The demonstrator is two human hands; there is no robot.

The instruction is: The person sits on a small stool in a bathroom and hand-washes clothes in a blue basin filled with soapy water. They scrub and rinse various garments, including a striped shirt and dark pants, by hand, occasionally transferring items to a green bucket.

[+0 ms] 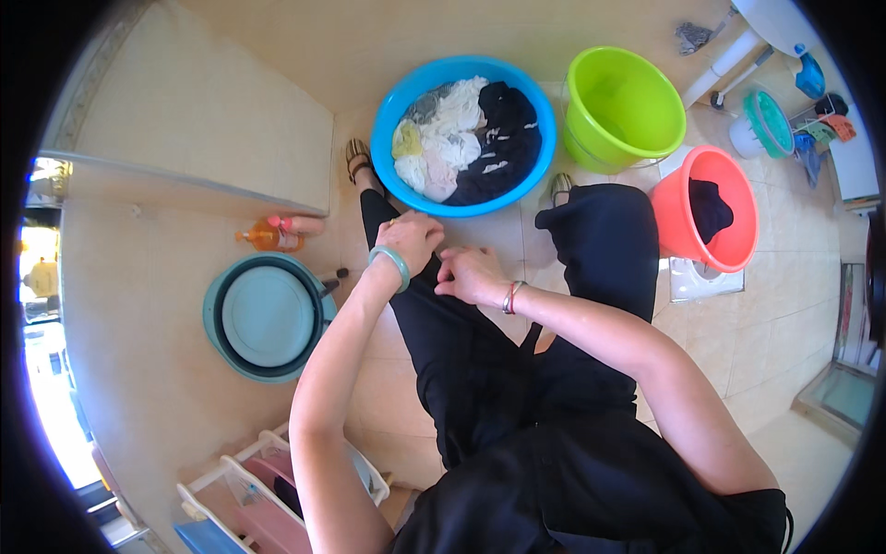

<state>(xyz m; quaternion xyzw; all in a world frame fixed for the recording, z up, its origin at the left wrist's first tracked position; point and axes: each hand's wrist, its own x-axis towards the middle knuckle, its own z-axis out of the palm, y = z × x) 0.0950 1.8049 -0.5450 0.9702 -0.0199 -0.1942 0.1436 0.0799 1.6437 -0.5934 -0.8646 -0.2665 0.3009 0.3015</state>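
Note:
Both hands are at my left shin, over the black trouser leg (447, 323). My left hand (413, 238), with a pale green bangle at the wrist, is closed with its fingers curled against the cloth. Just right of it, my right hand (472, 275) is closed too, fingertips pinched at the edge of the same leg; the exact grip is partly hidden. Beyond the hands stands a blue basin (546, 138) with white clothes (459, 111), a yellowish piece (406, 138) and dark clothes (503, 148) heaped inside.
A lime green bucket (623, 111) and a coral bucket (678, 208) with dark cloth stand at right, beside a floor drain (706, 280). At left are a teal basin (214, 319), an orange bottle (277, 238) and a white rack (221, 475). A white-and-green bucket (746, 138) stands far right.

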